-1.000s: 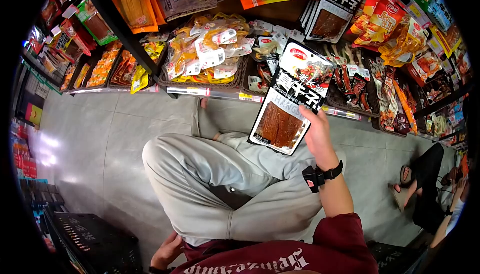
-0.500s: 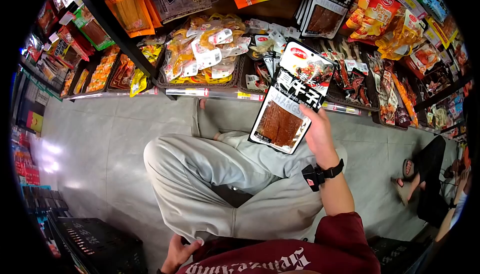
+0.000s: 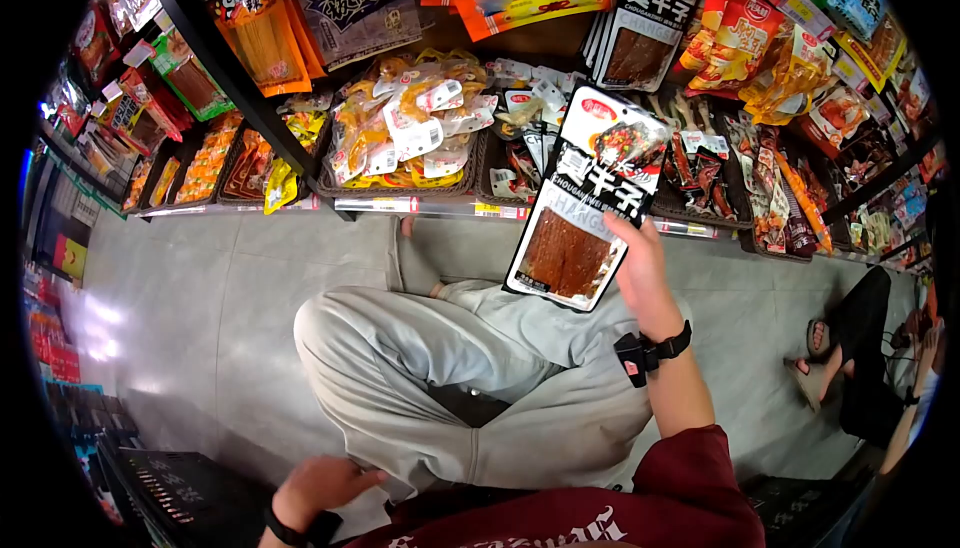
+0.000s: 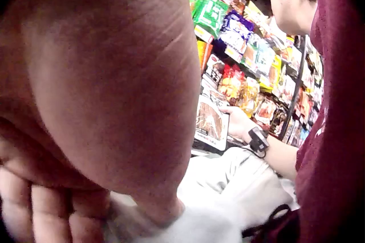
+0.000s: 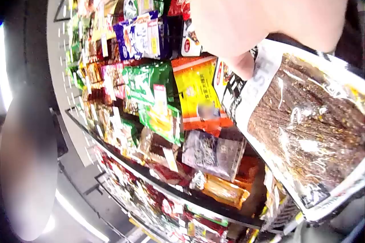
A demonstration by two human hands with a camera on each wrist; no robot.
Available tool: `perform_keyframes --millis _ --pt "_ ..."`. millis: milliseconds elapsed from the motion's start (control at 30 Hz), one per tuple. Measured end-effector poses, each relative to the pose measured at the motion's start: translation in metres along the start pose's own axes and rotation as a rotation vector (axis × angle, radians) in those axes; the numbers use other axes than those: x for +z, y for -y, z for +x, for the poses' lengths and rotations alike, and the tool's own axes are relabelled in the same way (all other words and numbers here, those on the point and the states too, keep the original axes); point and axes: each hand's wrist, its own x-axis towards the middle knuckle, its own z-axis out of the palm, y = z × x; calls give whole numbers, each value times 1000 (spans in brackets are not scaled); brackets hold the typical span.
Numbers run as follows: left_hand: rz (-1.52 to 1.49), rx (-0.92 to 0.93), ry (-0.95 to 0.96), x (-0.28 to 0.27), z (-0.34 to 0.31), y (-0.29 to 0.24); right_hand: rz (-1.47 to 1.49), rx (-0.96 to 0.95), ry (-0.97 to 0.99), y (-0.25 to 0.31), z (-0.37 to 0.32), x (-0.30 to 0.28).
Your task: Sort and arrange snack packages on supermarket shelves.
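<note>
My right hand (image 3: 641, 266) grips a flat black-and-white packet of dried tofu (image 3: 566, 245) by its right edge, thumb across the front. Tilted a little, the packet faces up above my lap, and its window shows brown pieces. In the right wrist view the same packet (image 5: 308, 123) fills the right side, with the thumb pressed on its face. Holding nothing, my left hand (image 3: 328, 482) hovers by my left thigh with its fingers loosely bent. The left wrist view shows its palm (image 4: 114, 78) up close, over the pale trousers (image 4: 217, 180).
Ahead is a snack shelf with a basket of bagged snacks (image 3: 415, 118), and similar packets (image 3: 640, 33) hang above it. A black crate (image 3: 185, 493) stands at the lower left. Another person's sandalled foot (image 3: 808, 378) is on the grey floor (image 3: 170, 298) to the right.
My left hand has come up from beside my hip and moved forward and left toward the thigh. The right hand keeps its grip on the packet, almost still.
</note>
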Motion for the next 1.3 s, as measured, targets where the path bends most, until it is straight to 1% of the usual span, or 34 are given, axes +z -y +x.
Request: perform_keyframes --millis 33,100,167,233,300,333,367,433,500,567,600,667,733,767,833,867,900,1000,1033,1100,1233,1267,1300 --pt "58 -10 -26 -47 -16 -25 -1 -43 -3 9 2 1" --pt "204 14 -239 -90 -20 -38 31 -95 -1 26 13 -2" --pt "255 172 -532 -129 -6 -49 -27 -139 24 53 24 -1" --pt "66 431 -730 -190 -5 -103 -63 -208 65 78 37 4" --pt "80 723 -833 -241 2 -151 -75 -205 86 101 50 10" --pt "100 835 -869 -263 4 -177 -39 -220 114 112 57 16" --pt "121 948 -903 -283 7 -203 -74 -246 103 119 67 15" --pt "245 1183 -1032 -319 19 -252 -87 -272 85 129 97 4" --pt "415 1277 -1154 -354 38 -295 -128 -359 55 136 118 0" --pt "602 1371 -1309 -382 54 -336 -256 -486 3 141 128 1" --pt "667 1355 -1356 -392 56 -356 -327 -541 36 145 125 5" --pt "744 1336 -1405 -405 58 -389 -349 -541 67 147 128 3" --pt "768 1337 -1528 -413 62 -414 -358 -548 121 150 128 3" --pt "774 1338 -1527 -413 65 -419 -354 -551 120 148 126 3" --pt "727 1281 -1617 -410 68 -430 -318 -576 131 141 115 4" --pt "749 1229 -1599 -409 70 -431 -335 -596 144 138 112 1" --pt "755 1232 -1602 -408 69 -432 -376 -570 177 139 108 -4" --pt "751 1174 -1628 -406 70 -434 -343 -589 182 139 110 -11" --pt "758 1172 -1618 -408 71 -436 -334 -590 168 140 112 -11" --pt "769 1161 -1674 -411 71 -440 -236 -607 118 140 114 -8" --pt "802 1189 -1680 -424 71 -454 -301 -636 84 145 130 -12" --pt "809 1223 -1725 -429 74 -459 -324 -639 83 147 133 -12" --pt "809 1220 -1723 -432 77 -465 -323 -636 83 149 136 -11"
